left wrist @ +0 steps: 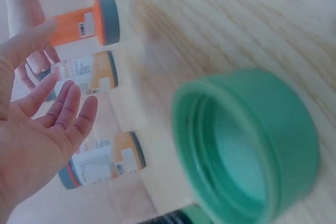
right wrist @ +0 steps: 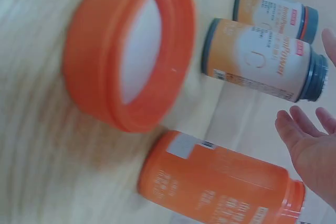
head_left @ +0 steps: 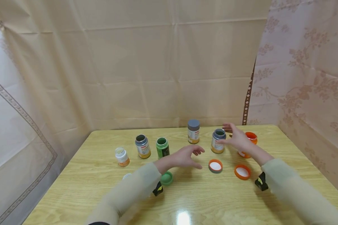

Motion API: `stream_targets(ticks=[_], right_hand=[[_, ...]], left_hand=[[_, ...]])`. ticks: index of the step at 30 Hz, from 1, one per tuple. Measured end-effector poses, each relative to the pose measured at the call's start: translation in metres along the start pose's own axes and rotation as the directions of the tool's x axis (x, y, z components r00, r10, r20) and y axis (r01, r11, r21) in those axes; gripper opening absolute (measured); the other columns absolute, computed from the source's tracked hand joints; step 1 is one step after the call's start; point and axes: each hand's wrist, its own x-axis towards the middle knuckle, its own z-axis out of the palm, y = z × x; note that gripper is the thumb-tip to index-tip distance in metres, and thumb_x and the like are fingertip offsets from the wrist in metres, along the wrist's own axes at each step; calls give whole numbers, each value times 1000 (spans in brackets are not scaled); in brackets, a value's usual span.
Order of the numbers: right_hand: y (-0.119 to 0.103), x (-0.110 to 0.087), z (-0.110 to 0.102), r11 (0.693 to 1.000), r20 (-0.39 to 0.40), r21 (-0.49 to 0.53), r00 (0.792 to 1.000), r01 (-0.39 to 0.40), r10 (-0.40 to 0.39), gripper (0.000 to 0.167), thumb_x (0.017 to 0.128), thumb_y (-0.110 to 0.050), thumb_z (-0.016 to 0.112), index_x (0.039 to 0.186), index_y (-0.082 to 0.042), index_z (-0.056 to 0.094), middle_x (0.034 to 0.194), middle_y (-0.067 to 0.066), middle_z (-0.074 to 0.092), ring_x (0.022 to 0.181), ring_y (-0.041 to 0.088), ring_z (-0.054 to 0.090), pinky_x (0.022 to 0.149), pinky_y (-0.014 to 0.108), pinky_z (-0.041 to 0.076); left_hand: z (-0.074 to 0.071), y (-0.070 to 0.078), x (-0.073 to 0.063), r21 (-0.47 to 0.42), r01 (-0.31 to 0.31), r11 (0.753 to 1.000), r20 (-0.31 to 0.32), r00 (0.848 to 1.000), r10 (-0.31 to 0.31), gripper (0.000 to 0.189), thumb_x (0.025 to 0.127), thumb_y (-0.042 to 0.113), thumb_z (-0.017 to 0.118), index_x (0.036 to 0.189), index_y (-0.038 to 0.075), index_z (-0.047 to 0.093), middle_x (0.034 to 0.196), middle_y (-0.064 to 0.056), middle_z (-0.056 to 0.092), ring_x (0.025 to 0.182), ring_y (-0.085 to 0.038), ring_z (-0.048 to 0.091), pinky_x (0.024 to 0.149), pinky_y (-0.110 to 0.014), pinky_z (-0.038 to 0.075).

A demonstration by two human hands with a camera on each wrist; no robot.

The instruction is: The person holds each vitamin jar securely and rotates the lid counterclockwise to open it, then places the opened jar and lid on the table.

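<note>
My right hand [head_left: 238, 140] reaches in beside an uncapped grey-necked supplement bottle [head_left: 217, 146], its thumb and fingers spread. The right wrist view shows a gap between the fingers [right wrist: 302, 124] and that bottle [right wrist: 257, 59]; thumb contact is unclear. Behind the same hand stands an uncapped orange bottle [head_left: 253, 138], partly hidden. My left hand [head_left: 184, 157] hovers over the table with fingers loosely bent, holding nothing. To its right lies an upturned grey-and-orange lid [head_left: 215, 166]. A green lid [head_left: 166, 178] lies below the left wrist, and an orange lid [head_left: 242, 172] below the right hand.
A capped grey bottle [head_left: 193, 132] stands at the back. On the left are an uncapped green bottle [head_left: 162, 147], an uncapped grey bottle [head_left: 143, 147] and a small white bottle [head_left: 122, 157]. A white lid [head_left: 126, 176] is mostly hidden by the left sleeve. Curtains surround the wooden table [head_left: 81, 187].
</note>
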Motion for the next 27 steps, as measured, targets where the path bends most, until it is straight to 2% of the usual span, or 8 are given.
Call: stream_targets(ticks=[5,12,17,27], right_hand=[[-7,6,-4,999,31,-36,999,15,-13,87,82,-24,81,144,4,27,145,28,35,133,46,33,105,61,29],[-17,15,-4,995,43,-72,997,67,-64,86,83,-28,79,145,4,29,145,26,36,133,44,33,105,60,27],[-28,21,1,995,58,-49,995,90,-87,85,84,-27,79,146,2,28,147,25,35,134,43,32,106,59,28],[-44,38,18,991,31,-44,991,129,-128,83,83,-22,80,144,4,30,144,26,38,132,44,35,106,58,29]], left_hand=[[-12,0,-16,-16,-6,1000,-31,999,5,57,82,20,80,131,9,54,129,-8,57,111,-13,53,88,-27,46],[-24,-1,-35,-46,1,999,-116,993,-6,55,84,20,79,131,10,53,124,-2,57,113,-16,53,87,-32,48],[-30,-6,-49,-88,-37,995,-173,985,21,55,84,19,78,132,7,52,125,-6,56,114,-21,53,86,-37,49],[-38,-14,-73,-120,-68,990,-217,975,40,58,85,18,78,134,7,50,127,-8,56,116,-23,53,86,-41,49]])
